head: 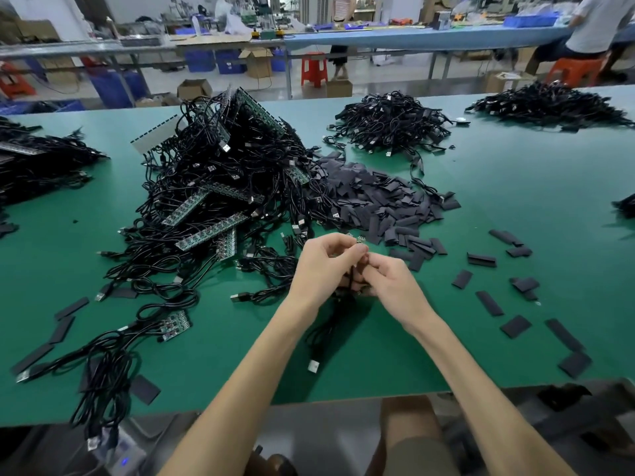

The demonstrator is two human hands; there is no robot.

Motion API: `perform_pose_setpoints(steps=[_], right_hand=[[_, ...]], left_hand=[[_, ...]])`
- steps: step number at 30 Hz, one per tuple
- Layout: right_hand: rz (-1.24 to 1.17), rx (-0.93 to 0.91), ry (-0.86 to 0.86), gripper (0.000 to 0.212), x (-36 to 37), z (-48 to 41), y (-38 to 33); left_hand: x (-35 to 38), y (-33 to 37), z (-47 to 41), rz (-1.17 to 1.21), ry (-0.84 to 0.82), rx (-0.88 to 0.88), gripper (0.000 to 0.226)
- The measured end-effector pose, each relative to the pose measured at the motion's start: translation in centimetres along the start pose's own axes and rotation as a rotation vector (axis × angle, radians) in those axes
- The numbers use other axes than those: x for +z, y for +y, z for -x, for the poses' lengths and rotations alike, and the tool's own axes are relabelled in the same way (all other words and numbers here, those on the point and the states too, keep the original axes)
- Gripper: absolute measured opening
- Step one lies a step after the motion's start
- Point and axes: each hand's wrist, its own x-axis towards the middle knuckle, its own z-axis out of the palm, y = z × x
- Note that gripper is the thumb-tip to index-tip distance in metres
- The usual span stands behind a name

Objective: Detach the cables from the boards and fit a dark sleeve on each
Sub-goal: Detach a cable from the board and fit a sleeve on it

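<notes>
My left hand [324,266] and my right hand [391,286] meet above the green table [515,187], fingers curled. The left hand pinches a small circuit piece [360,239] at the end of a black cable [326,331]. The right hand grips the same cable just below it. The cable hangs down to the table, and its USB plug [313,366] lies near the front edge. What the fingers do at the joint is hidden. A big tangle of cables on green boards [220,187] lies ahead left. A heap of dark sleeves [378,201] lies ahead right.
Loose sleeves [488,304] lie scattered to the right and along the left front. A short board with cables [175,325] lies at the left. Cable piles [388,121] sit further back, one more at the far left [41,166]. Behind are workbenches, stools and a seated person [598,25].
</notes>
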Motion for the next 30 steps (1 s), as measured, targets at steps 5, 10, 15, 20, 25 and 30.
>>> perform_pose_setpoints(steps=[5, 10, 15, 20, 25, 30], right_hand=[[0.100, -0.025, -0.187, 0.048, 0.6, 0.0, -0.4], [0.138, -0.036, -0.004, 0.028, 0.3, 0.1, -0.3], [0.247, -0.029, 0.092, 0.029, 0.4, 0.0, -0.3], [0.220, -0.072, 0.444, 0.026, 0.1, 0.1, -0.4], [0.476, 0.029, 0.591, 0.028, -0.4, -0.2, 0.3], [0.771, 0.214, 0.418, 0.042, -0.1, -0.6, 0.6]], left_hand=[[-0.5, 0.7, -0.4, -0.175, 0.157, 0.216, 0.010], [0.5, -0.2, -0.7, -0.180, 0.108, 0.261, 0.007], [0.7, -1.8, -0.7, -0.198, 0.211, 0.254, 0.007], [-0.3, -3.3, -0.7, -0.541, 0.057, 0.293, 0.004], [-3.0, -3.2, -0.8, -0.771, 0.009, 0.261, 0.008], [-5.2, -2.7, -0.8, -0.895, 0.066, 0.102, 0.010]])
